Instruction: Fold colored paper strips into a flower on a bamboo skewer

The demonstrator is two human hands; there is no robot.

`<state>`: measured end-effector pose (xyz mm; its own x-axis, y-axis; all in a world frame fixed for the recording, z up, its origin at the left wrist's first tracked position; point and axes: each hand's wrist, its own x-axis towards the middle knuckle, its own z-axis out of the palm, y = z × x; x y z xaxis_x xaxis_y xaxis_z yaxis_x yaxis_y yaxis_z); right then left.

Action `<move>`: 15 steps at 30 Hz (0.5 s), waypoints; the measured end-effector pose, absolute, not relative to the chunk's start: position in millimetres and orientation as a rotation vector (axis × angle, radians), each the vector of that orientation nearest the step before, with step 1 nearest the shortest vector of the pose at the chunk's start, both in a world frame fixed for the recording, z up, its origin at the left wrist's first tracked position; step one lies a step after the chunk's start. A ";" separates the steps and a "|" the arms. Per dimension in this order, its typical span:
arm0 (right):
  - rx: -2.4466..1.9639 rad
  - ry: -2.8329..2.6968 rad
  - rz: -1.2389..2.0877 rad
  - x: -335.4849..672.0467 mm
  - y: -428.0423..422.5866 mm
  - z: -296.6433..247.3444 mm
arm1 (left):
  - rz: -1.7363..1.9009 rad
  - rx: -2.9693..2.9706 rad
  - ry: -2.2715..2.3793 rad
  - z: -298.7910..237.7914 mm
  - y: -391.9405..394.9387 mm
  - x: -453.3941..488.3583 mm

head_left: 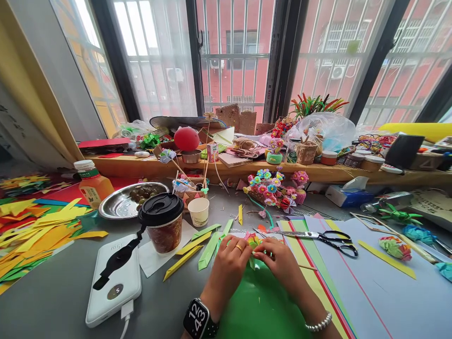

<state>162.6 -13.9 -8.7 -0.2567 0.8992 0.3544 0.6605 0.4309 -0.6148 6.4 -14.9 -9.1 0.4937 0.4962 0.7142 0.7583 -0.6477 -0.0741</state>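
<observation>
My left hand (229, 263), with a ring and a dark watch at the wrist, and my right hand (282, 261), with a bead bracelet, meet over a green sheet (261, 306). Both pinch a small multicoloured folded paper piece (253, 243) between their fingertips. A thin wooden stick (308, 267) pokes out to the right from under my right hand. Folded green and yellow paper strips (206, 247) lie just left of my left hand. Black-handled scissors (326, 240) rest on the coloured sheets to the right.
A lidded cup (164, 223), a small paper cup (198, 211), a white power bank (115, 278) and a metal plate of green fruit (122, 202) stand left. Yellow paper scraps (35, 230) pile far left. A paper flower bouquet (271, 188) and a cluttered wooden sill (233, 167) lie behind.
</observation>
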 end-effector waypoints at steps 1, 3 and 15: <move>-1.295 -2.012 0.425 162.4 -13.8 -9.4 | -0.948 -2.374 -1.057 -8.4 -15.0 6.2; -1.274 -2.017 0.359 162.1 -13.9 -11.0 | -0.947 -2.395 -1.079 -7.0 -14.6 5.6; -1.209 -2.005 0.049 158.1 -13.2 -22.3 | -0.993 -2.417 -1.069 -5.0 -13.9 3.7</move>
